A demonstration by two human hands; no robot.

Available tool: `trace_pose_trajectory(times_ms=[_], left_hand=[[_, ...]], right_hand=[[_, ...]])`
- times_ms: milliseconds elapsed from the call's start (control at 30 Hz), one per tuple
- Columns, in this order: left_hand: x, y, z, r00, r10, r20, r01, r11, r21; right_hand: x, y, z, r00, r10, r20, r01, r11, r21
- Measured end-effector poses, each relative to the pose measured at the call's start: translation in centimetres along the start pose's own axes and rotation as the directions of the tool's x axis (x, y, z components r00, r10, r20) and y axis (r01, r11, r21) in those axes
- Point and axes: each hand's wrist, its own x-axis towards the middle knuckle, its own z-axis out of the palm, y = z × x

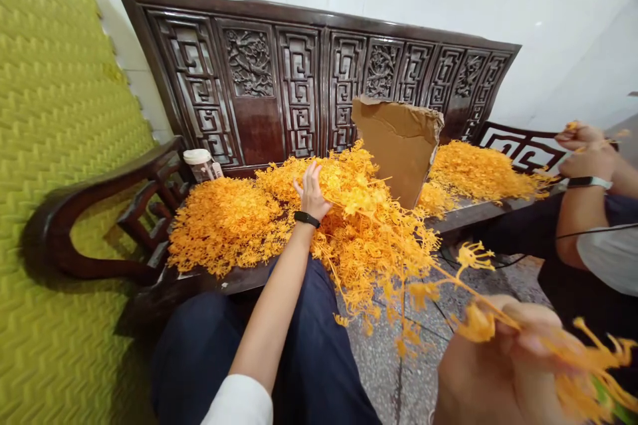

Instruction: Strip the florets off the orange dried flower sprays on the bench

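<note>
My left hand point(312, 191) reaches out to the big heap of orange plastic flower sprigs point(359, 212) on the dark carved wooden bench point(209, 279); its fingers are spread and rest on the top of the heap. A black band sits on that wrist. My right hand point(508, 345), close to the camera at the lower right and blurred, pinches a thin orange flower stem point(463, 259) whose blossoms trail toward the heap, with more orange pieces bunched beyond its fingers.
A torn cardboard sheet point(401, 146) stands in the flowers. A lidded jar point(199, 165) sits by the bench's left armrest. Another person's hands point(585, 146) hold orange pieces at the right. A yellow woven cushion point(54, 146) fills the left. The floor is grey stone.
</note>
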Motion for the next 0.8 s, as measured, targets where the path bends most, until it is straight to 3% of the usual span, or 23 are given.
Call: trace_pose_trajectory(times_ms=[100,167,233,367,433,567,667,733,800], left_hand=[[-0.9,1.0,-2.1,0.971,0.092,0.220,-0.091,0.996,-0.013],[-1.9,2.0,-4.0,0.917,0.123,0.379,-0.136,0.991,0.008],[-2.9,3.5,-6.0,0.871,0.152,0.467,-0.202,0.978,0.059],[-3.4,7.0,-9.0,0.905,0.213,0.368,-0.293,0.940,0.176],[-2.9,8.4,-9.9,0.895,0.256,0.367,-0.353,0.907,0.229],[-1.2,9.1,-10.0,0.826,0.340,0.449,-0.409,0.911,0.063],[-0.2,7.5,-8.6,0.835,0.243,0.494,-0.248,0.967,-0.057],[-0.2,5.9,-7.3,0.807,0.152,0.571,-0.117,0.988,-0.099],[-0.8,4.6,-6.1,0.785,0.146,0.602,-0.044,0.982,-0.182]], right_hand=[[1.5,1.4,0.4,0.990,0.022,-0.138,-0.014,0.998,0.062],[2.0,2.6,0.3,0.994,0.079,-0.076,-0.078,0.997,0.017],[1.9,3.5,0.0,0.996,0.092,0.012,-0.092,0.996,-0.015],[1.0,4.1,-0.4,0.959,0.097,0.265,-0.114,0.992,0.048],[0.6,4.1,-0.6,0.930,0.073,0.361,-0.123,0.986,0.116],[-0.1,4.1,-0.7,0.826,0.078,0.559,-0.342,0.857,0.386],[-0.5,4.0,-0.7,0.814,0.109,0.571,-0.435,0.766,0.474],[-0.6,3.8,-0.8,0.823,0.122,0.554,-0.435,0.763,0.479],[-0.5,3.5,-1.1,0.815,0.122,0.567,-0.439,0.768,0.466]])
